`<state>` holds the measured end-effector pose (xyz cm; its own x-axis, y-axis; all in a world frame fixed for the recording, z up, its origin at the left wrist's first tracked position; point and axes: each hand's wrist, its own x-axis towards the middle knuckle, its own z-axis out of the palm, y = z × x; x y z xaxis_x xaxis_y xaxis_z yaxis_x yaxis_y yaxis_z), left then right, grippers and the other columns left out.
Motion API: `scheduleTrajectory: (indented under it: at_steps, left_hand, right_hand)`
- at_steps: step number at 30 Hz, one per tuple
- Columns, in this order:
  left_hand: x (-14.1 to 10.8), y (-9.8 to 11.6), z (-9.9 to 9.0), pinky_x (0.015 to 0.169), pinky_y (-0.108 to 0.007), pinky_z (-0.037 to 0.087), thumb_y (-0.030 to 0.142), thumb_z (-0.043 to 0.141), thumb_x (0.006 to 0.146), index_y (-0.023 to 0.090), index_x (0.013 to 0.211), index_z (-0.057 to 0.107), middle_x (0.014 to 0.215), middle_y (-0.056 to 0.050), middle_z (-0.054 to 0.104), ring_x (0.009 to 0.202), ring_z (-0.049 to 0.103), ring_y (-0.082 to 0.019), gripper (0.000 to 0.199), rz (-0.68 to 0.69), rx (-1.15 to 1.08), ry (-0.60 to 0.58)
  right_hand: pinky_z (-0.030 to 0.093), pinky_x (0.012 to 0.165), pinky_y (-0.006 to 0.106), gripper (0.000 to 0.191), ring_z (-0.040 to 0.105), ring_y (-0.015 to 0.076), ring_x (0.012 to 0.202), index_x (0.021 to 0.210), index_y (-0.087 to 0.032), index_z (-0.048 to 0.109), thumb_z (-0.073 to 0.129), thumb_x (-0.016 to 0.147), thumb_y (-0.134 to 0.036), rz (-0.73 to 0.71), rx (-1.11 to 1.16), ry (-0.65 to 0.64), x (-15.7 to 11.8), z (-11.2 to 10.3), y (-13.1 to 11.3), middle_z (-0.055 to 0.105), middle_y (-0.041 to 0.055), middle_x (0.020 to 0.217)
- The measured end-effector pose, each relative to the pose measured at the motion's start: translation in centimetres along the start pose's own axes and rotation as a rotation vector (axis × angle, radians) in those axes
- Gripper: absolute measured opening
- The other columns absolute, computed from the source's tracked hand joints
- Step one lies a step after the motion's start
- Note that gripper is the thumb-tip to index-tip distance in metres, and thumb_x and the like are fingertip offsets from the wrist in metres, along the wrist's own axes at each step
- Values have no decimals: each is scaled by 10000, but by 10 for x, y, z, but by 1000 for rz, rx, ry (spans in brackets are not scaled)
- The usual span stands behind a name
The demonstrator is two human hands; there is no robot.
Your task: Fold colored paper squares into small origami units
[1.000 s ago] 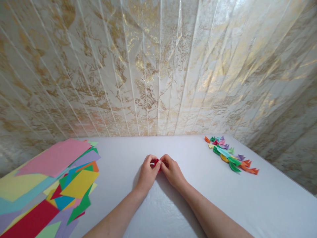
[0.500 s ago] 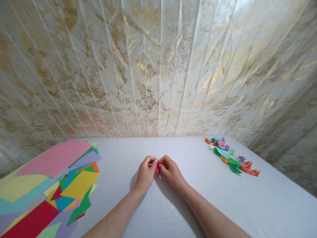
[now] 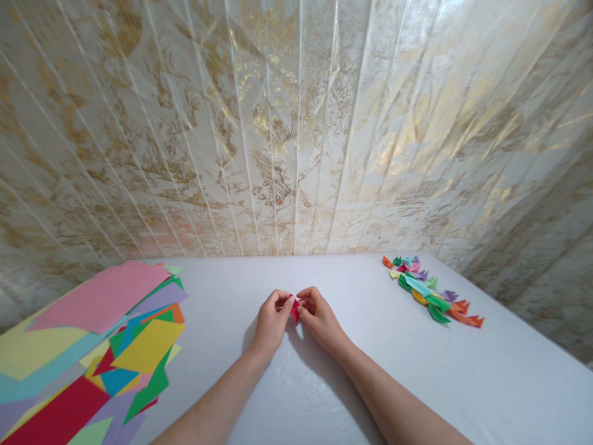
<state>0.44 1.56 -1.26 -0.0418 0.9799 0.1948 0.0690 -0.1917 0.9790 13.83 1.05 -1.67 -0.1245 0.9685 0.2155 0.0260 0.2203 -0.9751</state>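
Between my two hands, over the middle of the white table, is a small folded piece of red paper (image 3: 295, 309). My left hand (image 3: 273, 318) pinches its left side between thumb and fingers. On the other side, the thumb and fingers of my right hand (image 3: 319, 314) close on its right edge. My fingertips cover part of the paper, so its full shape is hidden.
Sheets and cut pieces of coloured paper (image 3: 148, 346) lie overlapped at the left, with a large pink sheet (image 3: 106, 296) on top. Several small folded paper figures (image 3: 419, 286) sit in rows at the back right. A gold-patterned covering (image 3: 278, 154) rises behind the white table (image 3: 370, 371).
More of the red paper shows between my fingertips now, and its angle has shifted. My right fingers have lifted slightly; both hands stay in nearly the same place.
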Motion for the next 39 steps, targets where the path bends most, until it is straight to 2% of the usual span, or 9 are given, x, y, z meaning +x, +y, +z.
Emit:
scheduleTrajectory:
  at_steps: [5,11,16,21,27,39]
  left_hand:
    - [-2,2,2,711,-278,505,394,627,777,186,782,601,767,-15,655,729,630,-167,210,25,5,-12]
    - [-4,6,4,751,-311,520,482,536,840,188,842,590,823,-37,665,769,647,-180,299,-18,-74,-20]
    - [-1,1,4,714,-287,498,432,527,839,186,827,582,765,-14,634,714,616,-165,252,-15,-37,-44]
    - [-1,-1,4,702,-265,459,385,519,854,187,772,575,721,2,608,700,572,-156,222,53,45,-72]
    - [-3,-1,3,679,-249,447,372,531,856,184,751,580,700,10,599,683,562,-147,220,61,40,-97]
    - [0,-3,4,709,-268,482,396,610,796,174,771,607,727,-4,636,707,588,-156,223,-17,-72,-141]
  right_hand:
    - [411,588,260,59,549,133,594,813,-212,481,532,801,-237,27,-54,7,0,-1,-7,560,-47,636]
    - [409,590,261,95,532,136,612,780,-208,488,543,817,-276,-3,-87,104,2,-5,-5,562,-30,668]
    - [418,586,259,119,540,139,614,772,-210,489,566,802,-294,-6,-51,133,4,-5,-2,563,-31,663]
    - [415,571,257,136,541,135,586,753,-212,482,576,807,-293,-2,-57,107,3,-4,-3,562,-38,636]
    - [424,569,262,156,549,135,569,744,-216,471,577,817,-304,-4,-59,97,3,-5,0,565,-44,616]
    - [402,562,260,169,511,131,557,725,-220,463,578,806,-314,-7,-53,87,3,-4,-5,526,-53,599]
